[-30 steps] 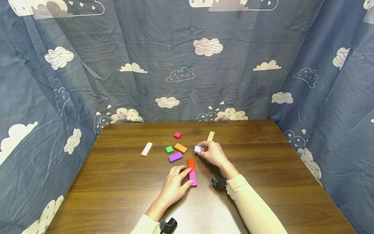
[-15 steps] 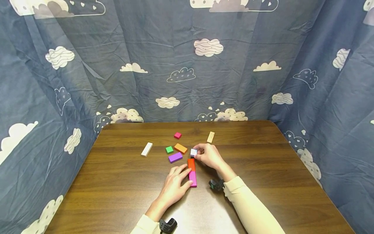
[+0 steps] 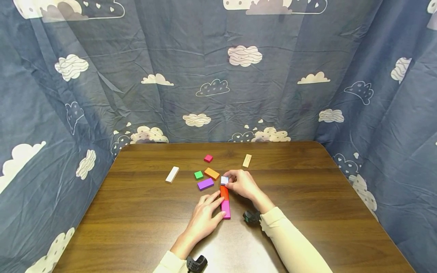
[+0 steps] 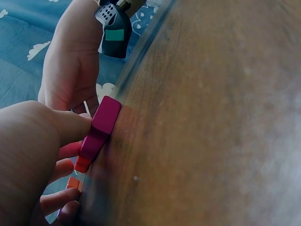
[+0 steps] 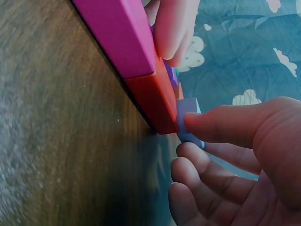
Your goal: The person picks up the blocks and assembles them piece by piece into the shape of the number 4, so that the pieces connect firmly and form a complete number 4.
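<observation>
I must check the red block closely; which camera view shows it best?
The right wrist view: the red block appears large there, long side visible. The head view shows its top, small; the left wrist view, only a bit beyond the magenta block.

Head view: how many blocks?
9: magenta, red at left hand; blue in right hand, wooden beyond; orange, purple, green left of these; crimson behind; white leftmost. More may be hidden.

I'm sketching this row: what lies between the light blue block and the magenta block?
The red block; both the head and right wrist views show it.
</observation>
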{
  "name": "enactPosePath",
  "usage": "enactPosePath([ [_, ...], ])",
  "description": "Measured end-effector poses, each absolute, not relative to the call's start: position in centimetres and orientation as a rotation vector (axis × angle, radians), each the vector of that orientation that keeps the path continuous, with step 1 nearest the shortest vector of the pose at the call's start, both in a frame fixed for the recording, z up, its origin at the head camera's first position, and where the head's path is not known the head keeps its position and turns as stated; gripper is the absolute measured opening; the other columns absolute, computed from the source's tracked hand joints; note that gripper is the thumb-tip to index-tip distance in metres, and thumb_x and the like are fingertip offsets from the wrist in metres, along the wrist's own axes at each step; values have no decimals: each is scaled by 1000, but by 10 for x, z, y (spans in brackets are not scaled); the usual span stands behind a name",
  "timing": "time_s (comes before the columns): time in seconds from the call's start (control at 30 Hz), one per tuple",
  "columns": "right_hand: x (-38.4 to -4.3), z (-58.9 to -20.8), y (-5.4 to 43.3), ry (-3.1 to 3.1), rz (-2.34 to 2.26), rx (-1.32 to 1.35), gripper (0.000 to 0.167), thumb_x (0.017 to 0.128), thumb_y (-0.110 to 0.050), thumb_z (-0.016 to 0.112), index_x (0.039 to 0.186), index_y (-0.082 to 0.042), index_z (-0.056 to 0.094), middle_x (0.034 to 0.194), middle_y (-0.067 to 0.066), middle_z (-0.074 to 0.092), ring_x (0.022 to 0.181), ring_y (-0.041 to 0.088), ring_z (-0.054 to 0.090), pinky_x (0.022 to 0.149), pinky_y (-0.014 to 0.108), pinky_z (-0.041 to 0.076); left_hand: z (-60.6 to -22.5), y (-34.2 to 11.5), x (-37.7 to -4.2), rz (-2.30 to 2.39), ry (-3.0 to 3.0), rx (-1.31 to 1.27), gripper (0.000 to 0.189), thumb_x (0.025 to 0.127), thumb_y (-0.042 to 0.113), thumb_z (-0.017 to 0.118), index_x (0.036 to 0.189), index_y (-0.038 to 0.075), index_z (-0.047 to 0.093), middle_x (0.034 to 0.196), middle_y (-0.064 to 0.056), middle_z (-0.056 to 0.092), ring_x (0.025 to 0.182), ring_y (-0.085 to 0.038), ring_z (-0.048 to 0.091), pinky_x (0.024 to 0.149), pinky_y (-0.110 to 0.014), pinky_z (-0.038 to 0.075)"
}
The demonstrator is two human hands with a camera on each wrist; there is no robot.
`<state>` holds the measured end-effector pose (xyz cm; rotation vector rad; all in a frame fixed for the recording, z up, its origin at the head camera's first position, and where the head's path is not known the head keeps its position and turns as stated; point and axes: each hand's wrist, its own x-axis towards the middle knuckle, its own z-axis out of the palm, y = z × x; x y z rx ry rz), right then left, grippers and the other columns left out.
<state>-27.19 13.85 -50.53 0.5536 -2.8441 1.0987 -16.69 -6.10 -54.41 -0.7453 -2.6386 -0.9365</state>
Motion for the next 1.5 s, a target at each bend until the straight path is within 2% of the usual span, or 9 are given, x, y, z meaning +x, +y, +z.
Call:
enactPosePath([
  [0.43,-272,-510,138,-2866,1074,596,27,81,-8,78,108,-13,76,73,-7,64,68,8,57,66,31,46,-543,-60,-166,-932,-2655,-731,50,91,31,73,136,10,65,149,-8,51,129,-27,47,100,-49,44],
  [0.97,-271,-512,137,-2879,1041,572,26,84,-12,76,110,-13,76,72,-8,62,67,9,55,64,32,44,-544,-61,-167,-941,-2638,-744,50,91,31,73,135,9,65,148,-11,52,130,-30,47,102,-50,43],
  [1.5,-270,-512,135,-2854,1018,566,20,83,-11,76,104,-14,76,71,-9,62,66,10,55,64,32,45,-541,-59,-165,-924,-2651,-729,50,91,31,73,135,9,65,148,-9,53,129,-29,48,102,-49,43],
])
